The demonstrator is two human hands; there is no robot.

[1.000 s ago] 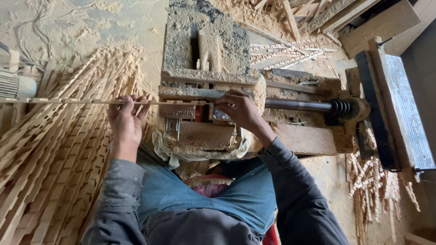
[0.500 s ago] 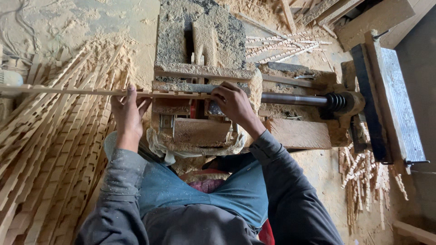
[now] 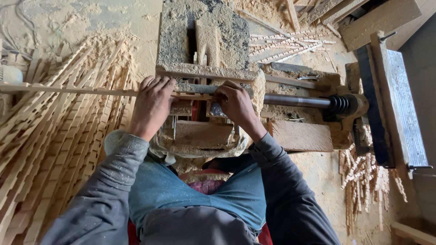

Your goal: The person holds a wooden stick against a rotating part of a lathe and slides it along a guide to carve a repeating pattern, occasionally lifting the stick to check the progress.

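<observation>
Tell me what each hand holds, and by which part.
Both grip one long wooden strip: left hand around its middle, right hand near its right end.

L hand [image 3: 152, 105] & R hand [image 3: 235, 103] palms down, fingers curled, arms extended fwd.

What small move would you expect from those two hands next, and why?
Probably a short push of the wooden strip to the right, toward the metal shaft. The left hand grips it near the machine, the right hand presses it at the work point, and most of its length lies uncut on the left.
</observation>
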